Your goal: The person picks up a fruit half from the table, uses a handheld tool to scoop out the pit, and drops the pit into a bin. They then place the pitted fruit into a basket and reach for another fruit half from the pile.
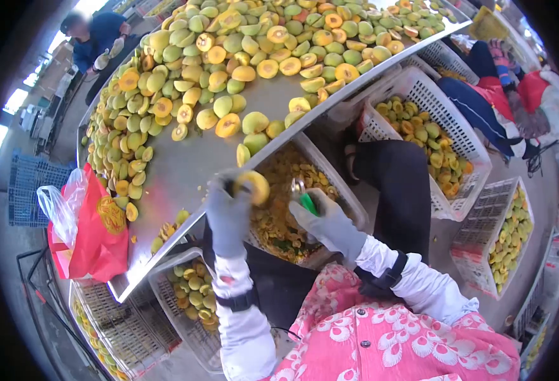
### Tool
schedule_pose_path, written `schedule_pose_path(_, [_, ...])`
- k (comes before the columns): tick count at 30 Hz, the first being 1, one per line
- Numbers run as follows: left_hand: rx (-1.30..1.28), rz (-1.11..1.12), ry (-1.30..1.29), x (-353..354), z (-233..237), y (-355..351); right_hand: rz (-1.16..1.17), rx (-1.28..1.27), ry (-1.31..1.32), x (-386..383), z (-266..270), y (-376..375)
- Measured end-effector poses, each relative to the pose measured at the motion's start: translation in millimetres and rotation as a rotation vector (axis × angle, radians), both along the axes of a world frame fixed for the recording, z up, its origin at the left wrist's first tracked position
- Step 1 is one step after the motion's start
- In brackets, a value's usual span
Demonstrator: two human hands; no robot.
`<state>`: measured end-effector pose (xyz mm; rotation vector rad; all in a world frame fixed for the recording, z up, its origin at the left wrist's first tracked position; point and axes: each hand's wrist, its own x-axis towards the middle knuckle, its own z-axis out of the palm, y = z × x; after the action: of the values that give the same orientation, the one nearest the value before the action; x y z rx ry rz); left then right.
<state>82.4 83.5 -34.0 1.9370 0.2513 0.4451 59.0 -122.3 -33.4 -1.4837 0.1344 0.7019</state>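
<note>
Left fingers, gloved: gripping one cut fruit. Right fingers, gloved: closed around green-handled tool. Beyond left fingers: tabletop bearing fruit pile. Beneath both: crate, yellow scraps.

fruit lies on the table ahead, a bag at its left end. a fruit half is in the left hand, a tool in the right hand, a bin below; crates stand to the right.

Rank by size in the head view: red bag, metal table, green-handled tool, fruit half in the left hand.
1. Metal table
2. Red bag
3. Fruit half and green-handled tool: too alike to rank.
</note>
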Motion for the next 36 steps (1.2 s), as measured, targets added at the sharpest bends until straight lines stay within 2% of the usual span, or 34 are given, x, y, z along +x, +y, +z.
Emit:
schedule_pose_path(1, [-0.083,-0.207,-0.013,-22.0,3.5,-22.1,-0.085,0.134,0.052,-1.8,4.5,1.9])
schedule_pose_path(2, [-0.045,-0.209,0.048,-38.0,4.1,-43.0,-0.087,0.128,0.050,-5.8,6.4,2.9])
schedule_pose_path(3, [-0.120,-0.272,0.008,-48.5,11.6,-60.8,-0.123,0.255,0.163,-11.3,8.1,4.4])
schedule_pose_path(4, [-0.049,-0.221,-0.042,-56.2,6.2,-69.9,-0.155,0.385,0.274,-16.6,9.8,5.5])
schedule_pose_path(6, [-0.569,-0.127,-0.118,-68.5,9.8,-89.2,-0.088,0.447,0.307,-24.5,10.6,-0.2])
schedule_pose_path(8, [-0.574,-0.095,-0.129,-79.3,6.0,-99.3,0.077,0.574,0.404,-29.1,13.0,-3.2])
schedule_pose_path(10, [-0.582,-0.065,-0.130,-84.9,4.8,-100.2,0.042,0.508,0.436,-31.9,19.4,-0.6])
schedule_pose_path(12, [-0.946,0.012,-0.043,-87.1,10.8,-95.4,0.133,0.284,0.197,-35.6,21.3,-1.9])
schedule_pose_path(13, [-0.559,0.089,-0.122,-80.8,4.8,-97.4,0.137,0.284,0.194,-39.2,18.8,-2.4])
schedule_pose_path(14, [-0.558,0.090,-0.127,-80.2,3.7,-92.6,0.199,0.106,-0.138,-42.6,16.1,-2.9])
schedule_pose_path(15, [-0.737,0.058,-0.103,-80.2,3.4,-85.3,0.252,-0.076,-0.467,-44.2,14.2,-3.9])
schedule_pose_path(16, [-0.917,0.021,-0.071,-79.6,3.3,-82.1,0.245,-0.077,-0.466,-44.0,12.6,-5.5])
schedule_pose_path(18, [-0.893,0.017,-0.072,-78.5,12.0,-86.1,0.272,-0.276,-0.683,-42.9,19.2,-7.6])
schedule_pose_path(21, [-0.948,0.052,-0.088,-79.0,14.0,-90.6,0.222,-0.296,-0.739,-44.5,25.8,-3.8])
schedule_pose_path(26, [-0.858,0.239,-0.139,-77.6,26.8,-102.5,0.182,-0.313,-0.735,-53.4,19.9,3.2])
schedule_pose_path(30, [-0.780,0.251,-0.181,-77.9,38.8,-105.0,0.113,-0.228,-0.758,-56.6,20.6,8.4])
schedule_pose_path(32, [-0.518,0.263,-0.162,-77.1,47.3,-104.4,0.134,-0.217,-0.763,-58.3,20.7,7.7])
schedule_pose_path(33, [-0.520,0.260,-0.163,-76.3,46.9,-100.0,0.156,-0.204,-0.769,-57.4,22.6,7.3])
schedule_pose_path(34, [-0.341,0.130,-0.146,-76.5,46.1,-91.6,0.153,-0.207,-0.769,-56.5,26.5,3.4])
schedule_pose_path(35, [-0.160,0.002,-0.129,-76.4,45.7,-82.4,0.255,-0.137,-0.491,-52.8,40.9,-2.0])
schedule_pose_path(36, [-0.161,0.002,-0.132,-74.3,46.4,-71.2,0.352,-0.066,-0.212,-50.6,49.0,-5.2])
